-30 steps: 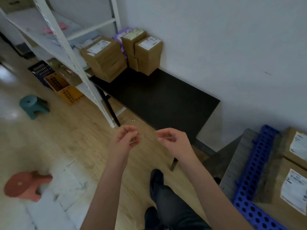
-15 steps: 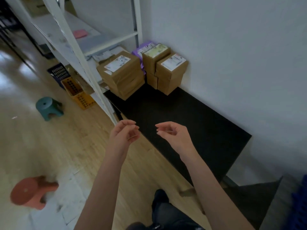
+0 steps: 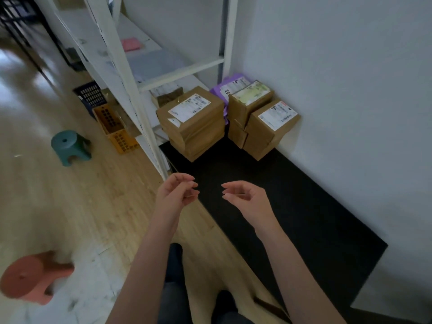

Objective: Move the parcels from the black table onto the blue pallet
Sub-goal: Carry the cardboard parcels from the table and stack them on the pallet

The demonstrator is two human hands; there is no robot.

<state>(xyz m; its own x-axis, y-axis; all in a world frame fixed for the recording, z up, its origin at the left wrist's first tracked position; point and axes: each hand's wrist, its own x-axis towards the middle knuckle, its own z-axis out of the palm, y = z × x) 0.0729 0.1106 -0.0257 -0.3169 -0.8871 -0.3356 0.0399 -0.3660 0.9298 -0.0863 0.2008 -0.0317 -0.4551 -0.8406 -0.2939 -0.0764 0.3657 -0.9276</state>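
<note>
Our fingers (image 3: 187, 183) are loosely curled and apart on both sides, clamped on nothing: the left hand (image 3: 175, 191) and the right hand (image 3: 245, 197) hang empty, side by side, over the near edge of the black counter (image 3: 292, 206). Directly beneath and around the fingers the counter is bare. Well beyond the fingertips, at the far end against the wall, the parcels remain: a broad stack of brown boxes (image 3: 194, 122) ahead and to the left, a taller brown stack (image 3: 264, 122) ahead and to the right, and a purple parcel (image 3: 224, 90) tucked behind them. The blue pallet is out of view here, so we cannot tell what it holds. We judge the work unfinished: several parcels are left to carry, and the reach for the next has yet to close.
</note>
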